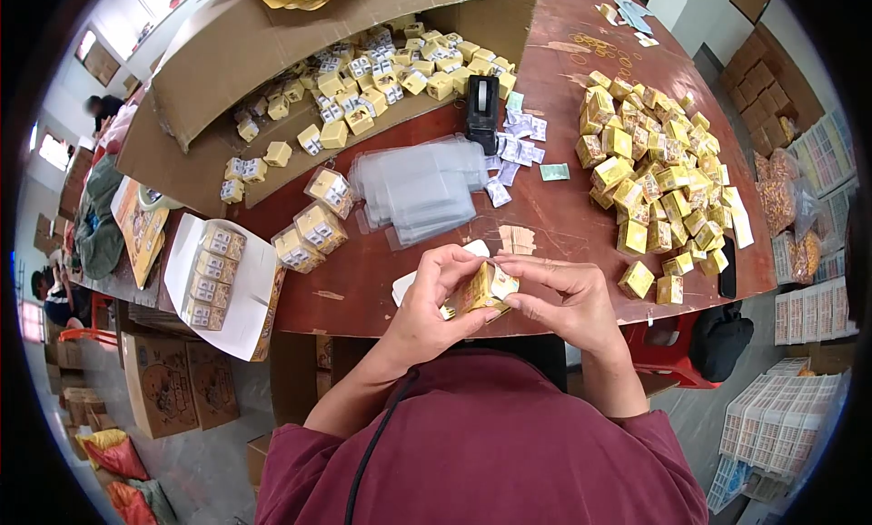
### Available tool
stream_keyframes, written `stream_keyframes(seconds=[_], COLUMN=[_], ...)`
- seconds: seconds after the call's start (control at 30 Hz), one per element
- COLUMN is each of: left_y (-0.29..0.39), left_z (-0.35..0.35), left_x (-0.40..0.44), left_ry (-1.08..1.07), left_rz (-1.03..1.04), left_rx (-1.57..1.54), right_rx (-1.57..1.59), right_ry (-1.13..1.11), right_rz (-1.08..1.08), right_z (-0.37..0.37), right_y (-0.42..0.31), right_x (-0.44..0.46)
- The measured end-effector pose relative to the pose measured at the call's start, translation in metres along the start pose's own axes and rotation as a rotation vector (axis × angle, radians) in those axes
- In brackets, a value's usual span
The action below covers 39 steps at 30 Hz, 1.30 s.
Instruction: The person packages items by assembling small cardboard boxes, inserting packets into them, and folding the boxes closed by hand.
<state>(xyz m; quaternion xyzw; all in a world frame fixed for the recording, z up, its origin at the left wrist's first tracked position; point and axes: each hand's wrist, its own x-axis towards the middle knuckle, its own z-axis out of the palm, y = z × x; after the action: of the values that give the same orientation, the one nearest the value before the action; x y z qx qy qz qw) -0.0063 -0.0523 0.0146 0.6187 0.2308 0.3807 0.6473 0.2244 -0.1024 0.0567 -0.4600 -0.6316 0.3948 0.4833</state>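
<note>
A small yellow printed box point(481, 291) is held between my two hands, close to the table's front edge. My left hand point(429, 298) grips its left side with fingers and thumb. With fingers along the top edge and thumb on the near side, my right hand point(572, 305) holds the right side. A white flap shows at the box's top; its inside is hidden from me. Beyond the hands lie a stack of clear plastic sheets point(418, 189) and several small sachets point(518, 151). A white item point(401, 290) sits partly hidden behind my left hand.
Yellow boxes are heaped on the right point(654, 175). A large cardboard carton point(300, 48) holds many small yellow cubes point(359, 80). A black tape dispenser point(481, 116) stands mid-table. Left are wrapped box packs point(318, 227) and an open white carton point(183, 252). Rubber bands point(599, 45) lie at the back.
</note>
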Motion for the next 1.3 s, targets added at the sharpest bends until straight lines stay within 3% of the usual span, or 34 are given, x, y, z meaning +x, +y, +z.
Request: stream_keyframes(seconds=[0.2, 0.3, 0.5, 0.8, 0.9, 1.03, 1.13, 1.2, 1.3], left_y=[0.001, 0.000, -0.003, -0.008, -0.008, -0.008, -0.011, -0.007, -0.010], left_z=[0.000, -0.002, -0.004, -0.003, -0.001, 0.004, 0.007, 0.005, 0.006], left_x=[0.002, 0.001, -0.001, 0.000, 0.001, 0.002, 0.003, 0.002, 0.000], left_ry=[-0.024, -0.022, 0.002, 0.017, 0.004, 0.042, 0.091, 0.104, 0.137], left_rz=[-0.034, -0.047, -0.046, -0.017, 0.006, 0.027, 0.086, 0.057, 0.030], left_rx=[0.045, 0.071, 0.070, 0.131, 0.158, 0.074, 0.090, 0.130, -0.229], right_rx=[0.146, -0.031, -0.139, -0.103, -0.187, -0.491, -0.494, -0.210, 0.137], right_ry=[0.060, -0.005, -0.035, -0.090, -0.136, -0.134, -0.073, -0.001, 0.264], right_rz=[0.241, 0.097, 0.023, 0.003, -0.020, -0.258, -0.207, -0.142, -0.072], right_z=[0.006, 0.005, 0.008, -0.002, -0.003, 0.015, 0.031, 0.031, 0.022], right_y=[-0.009, 0.001, 0.000, -0.003, -0.006, -0.015, -0.023, -0.007, 0.014], right_x=[-0.004, -0.006, -0.003, 0.000, -0.001, 0.000, -0.001, -0.003, -0.004])
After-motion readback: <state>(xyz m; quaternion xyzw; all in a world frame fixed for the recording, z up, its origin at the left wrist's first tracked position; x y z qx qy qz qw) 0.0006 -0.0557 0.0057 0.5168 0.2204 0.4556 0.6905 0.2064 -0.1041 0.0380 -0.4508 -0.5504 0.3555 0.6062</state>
